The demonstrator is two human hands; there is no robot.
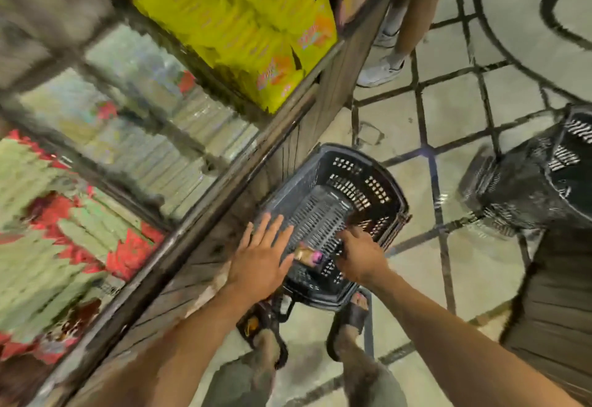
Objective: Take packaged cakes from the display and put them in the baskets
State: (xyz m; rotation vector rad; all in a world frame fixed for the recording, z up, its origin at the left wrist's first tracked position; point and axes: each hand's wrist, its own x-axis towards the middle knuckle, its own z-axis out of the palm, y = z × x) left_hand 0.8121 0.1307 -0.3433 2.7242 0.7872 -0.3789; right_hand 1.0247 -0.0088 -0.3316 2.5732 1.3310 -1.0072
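- Lying inside the black basket (pixel 352 166), close to its near end, is one small packaged cake (pixel 307 256). It has a shiny tan-gold wrapper with a bright pink patch at one end; motion blur hides any print.
- The left hand (pixel 259 262) hovers flat over the basket's near left corner, its fingers (pixel 272 230) straight and spread, holding nothing.
- The right hand (pixel 360 254) reaches down at the near right edge, just beside the cake. Its fingers bend downward, but I cannot tell whether they grip anything.
- The basket stands on the tiled floor (pixel 455 112) against the wooden display (pixel 198 221), which carries yellow packets (pixel 250 32).
- More black baskets (pixel 519 195) stand well apart to the right.
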